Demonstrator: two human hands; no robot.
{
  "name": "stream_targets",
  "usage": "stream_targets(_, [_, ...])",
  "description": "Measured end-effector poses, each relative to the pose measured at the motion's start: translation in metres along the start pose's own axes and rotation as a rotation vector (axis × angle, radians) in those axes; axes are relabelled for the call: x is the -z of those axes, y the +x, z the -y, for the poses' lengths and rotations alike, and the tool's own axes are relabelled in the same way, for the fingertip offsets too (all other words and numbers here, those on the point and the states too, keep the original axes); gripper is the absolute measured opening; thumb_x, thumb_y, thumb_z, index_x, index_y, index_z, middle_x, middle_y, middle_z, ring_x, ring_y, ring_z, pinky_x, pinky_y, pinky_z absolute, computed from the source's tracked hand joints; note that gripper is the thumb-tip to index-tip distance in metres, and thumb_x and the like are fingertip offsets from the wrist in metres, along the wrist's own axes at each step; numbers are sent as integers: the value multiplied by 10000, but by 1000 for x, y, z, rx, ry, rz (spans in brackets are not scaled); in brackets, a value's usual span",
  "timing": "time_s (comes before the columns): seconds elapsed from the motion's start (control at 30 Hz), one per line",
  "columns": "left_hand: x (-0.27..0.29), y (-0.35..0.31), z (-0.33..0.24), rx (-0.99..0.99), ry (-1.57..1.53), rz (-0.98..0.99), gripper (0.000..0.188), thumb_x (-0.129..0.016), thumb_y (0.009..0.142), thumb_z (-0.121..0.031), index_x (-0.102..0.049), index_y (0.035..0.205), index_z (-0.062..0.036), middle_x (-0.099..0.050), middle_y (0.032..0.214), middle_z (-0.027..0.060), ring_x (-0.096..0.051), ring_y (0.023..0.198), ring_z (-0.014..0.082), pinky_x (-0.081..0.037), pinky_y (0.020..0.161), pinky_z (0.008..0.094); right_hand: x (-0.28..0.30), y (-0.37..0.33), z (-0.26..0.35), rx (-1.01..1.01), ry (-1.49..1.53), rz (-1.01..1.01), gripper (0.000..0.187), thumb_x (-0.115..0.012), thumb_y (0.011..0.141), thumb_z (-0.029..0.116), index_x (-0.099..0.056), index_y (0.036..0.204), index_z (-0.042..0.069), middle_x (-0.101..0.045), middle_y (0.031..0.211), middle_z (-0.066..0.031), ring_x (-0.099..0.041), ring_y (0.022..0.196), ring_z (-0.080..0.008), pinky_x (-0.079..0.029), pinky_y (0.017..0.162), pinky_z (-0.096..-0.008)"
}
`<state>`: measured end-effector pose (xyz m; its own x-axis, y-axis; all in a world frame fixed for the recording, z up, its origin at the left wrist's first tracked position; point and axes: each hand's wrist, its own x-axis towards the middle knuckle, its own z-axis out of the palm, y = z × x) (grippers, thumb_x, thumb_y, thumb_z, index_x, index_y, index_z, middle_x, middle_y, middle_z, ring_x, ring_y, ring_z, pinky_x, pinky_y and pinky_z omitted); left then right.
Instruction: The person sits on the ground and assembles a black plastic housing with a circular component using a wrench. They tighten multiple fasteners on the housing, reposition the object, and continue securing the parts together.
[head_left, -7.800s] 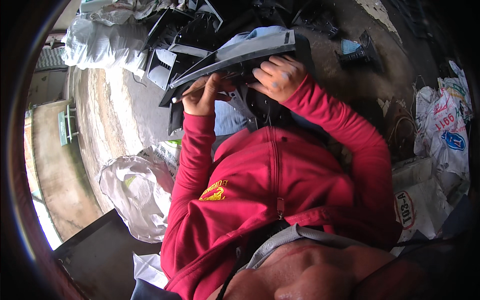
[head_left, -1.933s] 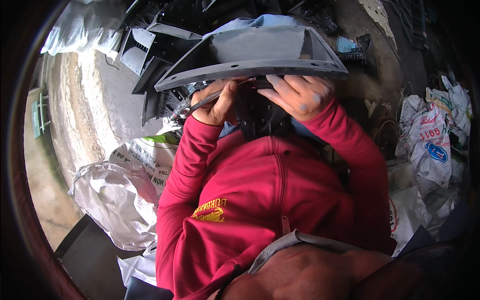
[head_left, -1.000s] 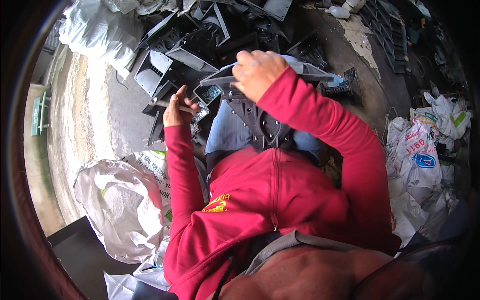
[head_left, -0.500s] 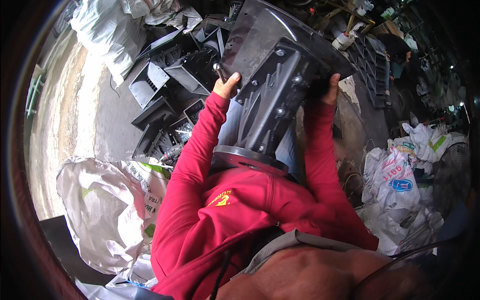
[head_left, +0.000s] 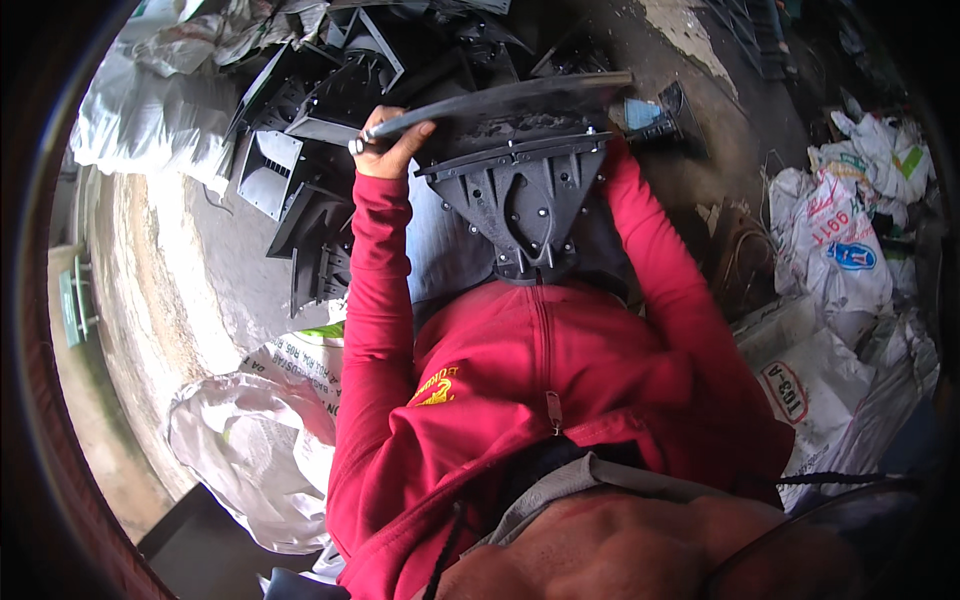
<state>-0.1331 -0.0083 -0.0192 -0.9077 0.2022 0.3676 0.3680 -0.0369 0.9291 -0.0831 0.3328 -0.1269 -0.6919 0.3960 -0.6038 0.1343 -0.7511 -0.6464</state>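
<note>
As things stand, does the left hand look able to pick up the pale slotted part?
Probably not: the left hand holds the dark panel and a metal tool, though the slotted part itself looks uncovered.

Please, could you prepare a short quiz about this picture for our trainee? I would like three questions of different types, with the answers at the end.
1. Multiple choice: Besides the panel, what does the left hand hold?
A) a cup
B) a metal rod
C) a paintbrush

2. True or false: The right hand lies in full view on top of the panel.

3. Fill in the missing word: The narrow end of the black bracket points toward the person's red ______.

Key:
1. B; its silvery end sticks out of the hand.
2. False; the right hand is hidden, and only its sleeve shows.
3. Jacket.
</note>
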Motion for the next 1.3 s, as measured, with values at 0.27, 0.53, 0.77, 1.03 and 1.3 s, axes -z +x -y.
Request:
stream_targets(0.27, [13,-14,-28,-298,19,-288,541,-639,849,-375,-597,1199,36,-658,1043,102,-590,829,143,-476,761,278,24,-114,81,363,76,420,433,-524,994,297,-527,1248,-54,-395,630,64,-369,539,-53,-315,489,-215])
stream_targets(0.53, [-105,-81,-95,-319,405,336,316,-802,722,-49,-730,1030,-60,-649,922,73,-661,739,186,-527,623,297,-55,-215,15,-310,162,667,568,-389,1013,451,-494,1321,-15,-576,1273,-155,-512,1264,-273,-431,1053,-395])
stream_targets(0.77, [-104,-91,-89,-198,500,395,356,-752,685,-6,-711,1028,-88,-675,969,98,-696,818,259,-571,678,326,-56,-217,2,-166,54,624,581,-426,996,458,-470,1336,-11,-542,1318,-154,-472,1296,-270,-370,1094,-397])
stream_targets(1.03, [-106,-86,-90,-157,342,319,294,-733,690,1,-672,975,-42,-670,956,101,-674,845,258,-554,653,311,-60,-223,-3,-15,131,675,532,-354,1030,395,-442,1375,1,-513,1377,-151,-457,1313,-280,-368,1085,-394])
stream_targets(1.3, [-37,-58,-58,11,317,59,271,-666,771,27,-717,1026,-48,-676,914,95,-666,782,187,-517,728,282,-67,-178,14,1627,-1543,376,391,-795,685,355,-714,1048,233,-629,1029,85,-535,974,-169,-345,880,-391])
